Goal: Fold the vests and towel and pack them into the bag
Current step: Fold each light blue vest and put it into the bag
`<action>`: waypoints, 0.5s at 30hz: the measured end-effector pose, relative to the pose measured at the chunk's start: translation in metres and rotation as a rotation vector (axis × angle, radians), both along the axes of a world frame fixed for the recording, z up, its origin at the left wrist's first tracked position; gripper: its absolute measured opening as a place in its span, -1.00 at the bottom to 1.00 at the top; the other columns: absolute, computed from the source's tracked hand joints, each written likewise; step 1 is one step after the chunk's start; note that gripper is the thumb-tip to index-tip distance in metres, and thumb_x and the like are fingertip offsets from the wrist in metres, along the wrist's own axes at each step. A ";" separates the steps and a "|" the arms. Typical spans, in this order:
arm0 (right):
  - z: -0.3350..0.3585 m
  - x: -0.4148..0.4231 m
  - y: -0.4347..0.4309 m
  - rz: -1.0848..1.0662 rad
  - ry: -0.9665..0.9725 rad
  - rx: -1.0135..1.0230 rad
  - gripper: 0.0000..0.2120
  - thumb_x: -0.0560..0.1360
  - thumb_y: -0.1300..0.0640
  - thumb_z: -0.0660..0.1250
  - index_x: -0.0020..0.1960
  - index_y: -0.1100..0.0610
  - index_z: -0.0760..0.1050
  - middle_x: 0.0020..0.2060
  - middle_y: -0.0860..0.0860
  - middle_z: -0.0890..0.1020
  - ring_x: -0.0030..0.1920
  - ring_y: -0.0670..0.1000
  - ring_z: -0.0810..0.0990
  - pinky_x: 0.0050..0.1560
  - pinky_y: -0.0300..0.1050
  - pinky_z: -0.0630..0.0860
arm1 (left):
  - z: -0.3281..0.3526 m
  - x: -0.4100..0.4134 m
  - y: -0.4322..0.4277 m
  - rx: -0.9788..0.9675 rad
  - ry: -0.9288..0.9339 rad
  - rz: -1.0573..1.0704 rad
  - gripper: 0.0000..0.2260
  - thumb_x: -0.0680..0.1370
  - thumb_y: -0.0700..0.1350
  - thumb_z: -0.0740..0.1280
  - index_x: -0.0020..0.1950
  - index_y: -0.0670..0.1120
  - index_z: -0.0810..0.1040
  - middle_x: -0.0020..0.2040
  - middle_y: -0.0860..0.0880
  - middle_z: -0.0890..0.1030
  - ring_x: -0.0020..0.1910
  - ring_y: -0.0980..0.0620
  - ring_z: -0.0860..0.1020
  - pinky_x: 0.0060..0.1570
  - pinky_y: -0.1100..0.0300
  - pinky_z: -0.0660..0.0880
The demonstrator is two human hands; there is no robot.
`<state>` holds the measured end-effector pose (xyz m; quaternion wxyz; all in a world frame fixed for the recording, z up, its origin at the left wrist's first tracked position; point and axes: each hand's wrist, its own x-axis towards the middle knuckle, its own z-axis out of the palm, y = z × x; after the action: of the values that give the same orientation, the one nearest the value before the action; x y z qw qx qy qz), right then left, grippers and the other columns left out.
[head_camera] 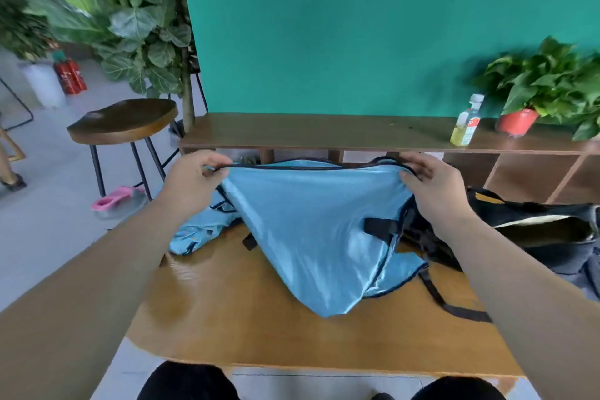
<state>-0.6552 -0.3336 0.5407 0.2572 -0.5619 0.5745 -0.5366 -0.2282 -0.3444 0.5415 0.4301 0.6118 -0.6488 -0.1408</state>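
Left hand [191,182], right hand [435,187] apart, clamped on blue vest [318,221] between them

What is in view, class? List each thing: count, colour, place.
vest: one, light blue, held above table
cloth: one, light blue, crumpled on table, left
bag: one, black, open, on table, right
table: one, orange-brown, front
shelf: one, dark brown, behind table
bottle: one, yellowish, on shelf
plant: one, green, red pot, on shelf, right
tree: one, green, back left
stool: one, dark brown, left
left hand: pinches vest's top edge
right hand: the same
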 end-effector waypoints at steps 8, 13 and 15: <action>0.087 -0.001 -0.037 -0.020 0.084 -0.159 -0.74 0.58 0.13 0.49 0.22 -0.13 0.66 0.05 -0.12 0.73 0.08 -0.03 0.70 0.22 0.09 0.65 | 0.108 0.000 -0.020 -0.203 -0.061 0.028 -0.83 0.66 -0.26 0.38 0.20 -0.11 0.71 0.08 -0.01 0.70 0.04 0.06 0.64 0.07 0.48 0.46; 0.131 -0.001 -0.043 -0.062 0.113 -0.211 -0.85 0.63 0.06 0.42 0.18 -0.07 0.68 0.03 -0.12 0.73 0.08 0.02 0.68 0.23 0.14 0.63 | 0.154 0.004 -0.028 -0.148 -0.191 0.013 -0.84 0.68 -0.23 0.35 0.18 -0.20 0.70 0.03 -0.07 0.68 0.01 -0.03 0.61 0.09 0.09 0.51; 0.147 -0.001 -0.042 -0.095 0.098 -0.250 -0.88 0.63 0.03 0.43 0.14 -0.04 0.67 0.00 -0.10 0.72 0.04 0.02 0.67 0.21 0.14 0.63 | 0.172 0.003 -0.028 -0.209 -0.114 0.034 -0.85 0.68 -0.19 0.37 0.17 -0.15 0.71 0.05 -0.06 0.70 0.04 -0.04 0.63 0.12 0.09 0.52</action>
<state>-0.6564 -0.3758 0.6882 0.1314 -0.5871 0.5411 -0.5875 -0.2255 -0.3725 0.7140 0.4562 0.5814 -0.6730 -0.0298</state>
